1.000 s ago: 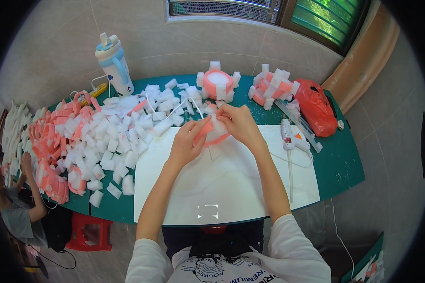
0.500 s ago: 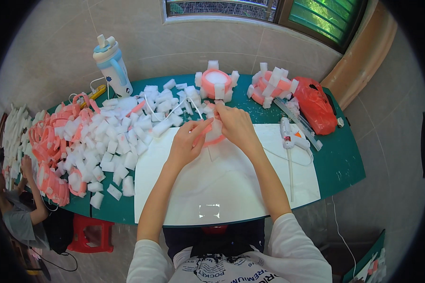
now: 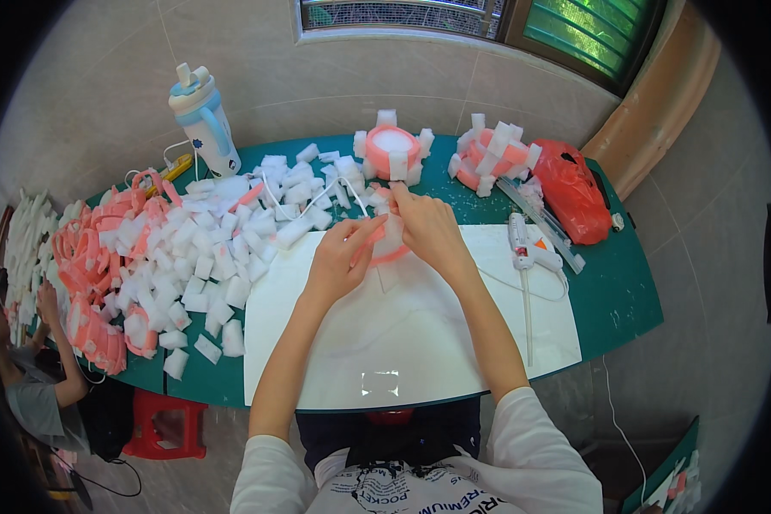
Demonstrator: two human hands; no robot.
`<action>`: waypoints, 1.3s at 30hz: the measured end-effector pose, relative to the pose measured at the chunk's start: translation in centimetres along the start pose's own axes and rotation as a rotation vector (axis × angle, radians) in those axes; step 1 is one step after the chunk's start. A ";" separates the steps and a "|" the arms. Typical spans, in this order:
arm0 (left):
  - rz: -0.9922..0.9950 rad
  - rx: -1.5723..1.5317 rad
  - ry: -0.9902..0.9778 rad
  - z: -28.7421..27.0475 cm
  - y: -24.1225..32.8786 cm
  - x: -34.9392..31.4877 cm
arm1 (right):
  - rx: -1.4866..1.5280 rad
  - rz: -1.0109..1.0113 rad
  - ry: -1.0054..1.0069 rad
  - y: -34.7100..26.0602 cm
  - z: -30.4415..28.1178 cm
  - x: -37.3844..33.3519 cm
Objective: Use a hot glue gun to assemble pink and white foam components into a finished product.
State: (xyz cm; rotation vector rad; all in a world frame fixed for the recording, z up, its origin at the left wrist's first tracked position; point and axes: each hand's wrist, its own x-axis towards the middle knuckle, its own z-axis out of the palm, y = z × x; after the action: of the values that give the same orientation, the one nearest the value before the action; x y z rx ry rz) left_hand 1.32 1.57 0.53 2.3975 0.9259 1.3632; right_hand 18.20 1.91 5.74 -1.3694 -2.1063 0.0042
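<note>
My left hand (image 3: 338, 257) and my right hand (image 3: 424, 227) meet over the far edge of a white sheet (image 3: 403, 334) on the green table (image 3: 612, 295). Together they hold a pink foam ring (image 3: 387, 254) with a white foam block pressed against it. The fingers hide most of the ring. A big heap of white foam blocks (image 3: 223, 248) lies just left of my left hand. A finished pink ring with white blocks around it (image 3: 391, 154) stands beyond my hands.
A second block-covered ring (image 3: 493, 158) and a red plastic bag (image 3: 574, 193) sit at the back right. A white glue gun (image 3: 527, 248) lies right of my hands. Pink rings (image 3: 90, 265) pile at the left, a blue-white bottle (image 3: 201, 120) behind. Another person (image 3: 26, 377) sits at lower left.
Both hands have stayed in place at the far edge of the sheet, with only small finger shifts on the pink ring and block.
</note>
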 end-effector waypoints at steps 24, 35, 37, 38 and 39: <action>0.015 0.004 -0.017 0.2 0.4 0.1 | 0.338 0.052 0.150 1.3 -0.9 0.7; -0.009 -0.009 -0.011 -0.1 0.6 0.1 | 0.056 0.176 0.521 6.3 -4.9 0.2; 0.006 -0.001 -0.010 -0.1 0.3 0.1 | 0.028 0.244 0.540 7.4 -4.9 0.1; 0.020 0.007 -0.008 -0.1 0.2 0.1 | 0.028 0.244 0.541 7.9 -5.0 0.0; 0.020 0.006 -0.010 -0.1 0.3 0.2 | 0.015 0.276 0.504 8.3 -5.0 -0.1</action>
State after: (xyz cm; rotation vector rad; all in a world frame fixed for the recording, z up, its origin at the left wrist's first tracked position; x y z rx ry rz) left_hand 1.43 1.47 0.80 2.4221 0.9070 1.3567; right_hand 27.55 4.10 7.07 -1.4613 -1.4929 -0.1915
